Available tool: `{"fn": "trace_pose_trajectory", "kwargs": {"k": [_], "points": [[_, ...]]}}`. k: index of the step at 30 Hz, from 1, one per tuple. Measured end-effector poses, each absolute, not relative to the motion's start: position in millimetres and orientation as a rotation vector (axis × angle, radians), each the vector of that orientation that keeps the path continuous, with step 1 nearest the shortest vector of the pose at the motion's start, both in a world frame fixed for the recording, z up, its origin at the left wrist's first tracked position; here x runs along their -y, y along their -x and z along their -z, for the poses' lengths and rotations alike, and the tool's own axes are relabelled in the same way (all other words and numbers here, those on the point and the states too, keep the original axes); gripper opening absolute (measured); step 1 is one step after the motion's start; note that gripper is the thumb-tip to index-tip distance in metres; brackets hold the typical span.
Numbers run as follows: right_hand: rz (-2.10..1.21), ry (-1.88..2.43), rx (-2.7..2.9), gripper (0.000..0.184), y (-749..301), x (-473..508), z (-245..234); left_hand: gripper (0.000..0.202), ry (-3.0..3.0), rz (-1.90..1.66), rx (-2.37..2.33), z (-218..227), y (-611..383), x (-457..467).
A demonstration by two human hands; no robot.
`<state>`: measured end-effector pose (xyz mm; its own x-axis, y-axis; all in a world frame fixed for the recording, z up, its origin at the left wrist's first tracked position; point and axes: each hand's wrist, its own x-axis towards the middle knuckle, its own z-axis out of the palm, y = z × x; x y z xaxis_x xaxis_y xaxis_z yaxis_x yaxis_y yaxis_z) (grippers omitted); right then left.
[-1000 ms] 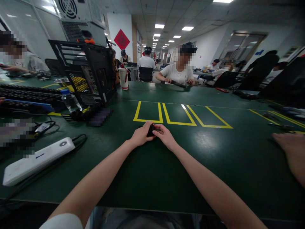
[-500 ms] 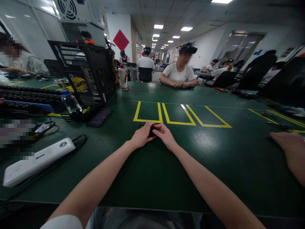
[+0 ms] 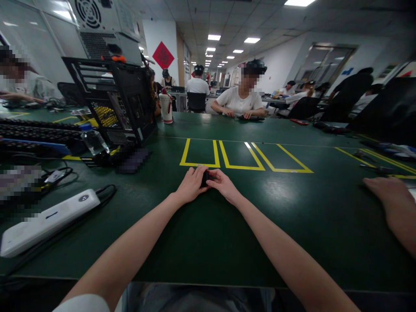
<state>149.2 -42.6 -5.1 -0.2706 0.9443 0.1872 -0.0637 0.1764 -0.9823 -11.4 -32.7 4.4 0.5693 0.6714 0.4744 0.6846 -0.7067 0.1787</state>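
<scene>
Both my hands meet over the green table (image 3: 208,234), just in front of the yellow tape outlines. Between them is a small black object (image 3: 205,177), mostly covered by fingers, so its kind cannot be made out. My left hand (image 3: 191,185) is closed around its left side, with the fingers over the top. From the right, my right hand (image 3: 223,184) pinches the same object with thumb and fingers. Yellow tape (image 3: 199,165) marks three open-ended shapes on the tabletop right beyond my fingertips.
A white power strip (image 3: 52,221) with a cable lies left. Behind it stand a water bottle (image 3: 94,139), an open black computer case (image 3: 120,99) and a cup (image 3: 166,107). Another person's hand (image 3: 386,190) rests at right. Across the table sits a person (image 3: 242,97) wearing a headset.
My hands stay together on the black object, with only slight finger movement. The view has shifted a little. Across the table, the person's hands have moved apart.
</scene>
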Motion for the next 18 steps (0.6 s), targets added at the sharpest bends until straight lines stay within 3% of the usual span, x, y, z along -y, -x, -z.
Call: {"fn": "trace_pose_trajectory", "kwargs": {"k": [12, 18], "points": [[-1.274, 0.863, 1.459, 0.034, -148.5, 42.6, 4.6, 0.058, 2.721, 0.796, 1.289, 0.7, 10.2, 32.5], [-1.271, 0.872, 1.466, 0.033, -147.3, 45.0, 1.8, 0.058, 2.798, 0.963, 1.158, 4.0, 12.2, 29.0]]}}
